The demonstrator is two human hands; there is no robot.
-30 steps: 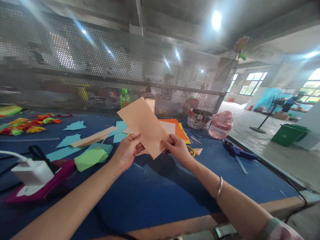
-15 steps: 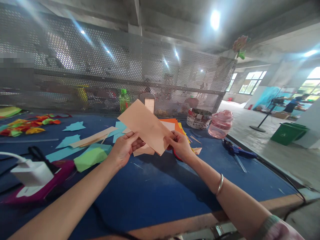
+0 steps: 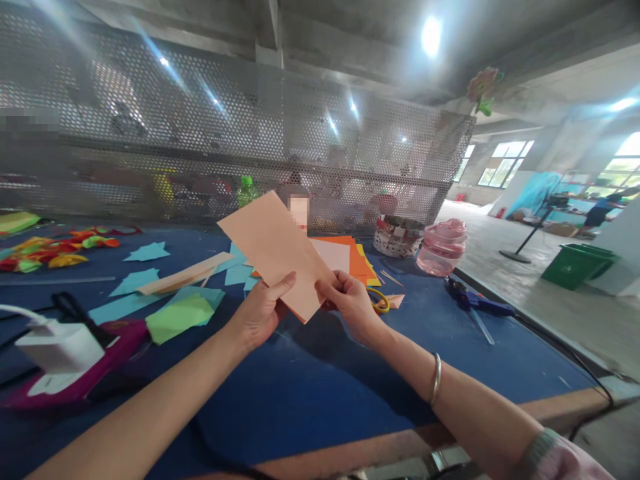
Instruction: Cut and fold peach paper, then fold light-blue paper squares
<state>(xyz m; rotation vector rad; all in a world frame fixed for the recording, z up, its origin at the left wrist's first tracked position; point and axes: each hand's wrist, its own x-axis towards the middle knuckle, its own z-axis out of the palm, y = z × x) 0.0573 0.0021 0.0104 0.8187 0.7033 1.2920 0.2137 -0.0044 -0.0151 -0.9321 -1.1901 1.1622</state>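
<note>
Both hands hold a peach-coloured paper sheet (image 3: 273, 250) up above the blue table (image 3: 320, 393), tilted with its far corner to the upper left. My left hand (image 3: 257, 312) pinches the sheet's near edge, thumb on the front. My right hand (image 3: 347, 301) pinches the near right corner with closed fingers; a metal bangle (image 3: 437, 379) is on that wrist.
Orange, yellow and white sheets (image 3: 345, 257) lie behind the hands, with scissors (image 3: 379, 300) beside them. Teal paper scraps (image 3: 145, 280) and a green piece (image 3: 175, 317) lie left. A white charger (image 3: 57, 347), woven basket (image 3: 399, 237), pink jar (image 3: 443, 248) and blue glue gun (image 3: 473, 303) stand around.
The sheet has swung back up and leftward, after dipping lower half a second ago. Both hands shifted their pinch along its near edge and came closer together.
</note>
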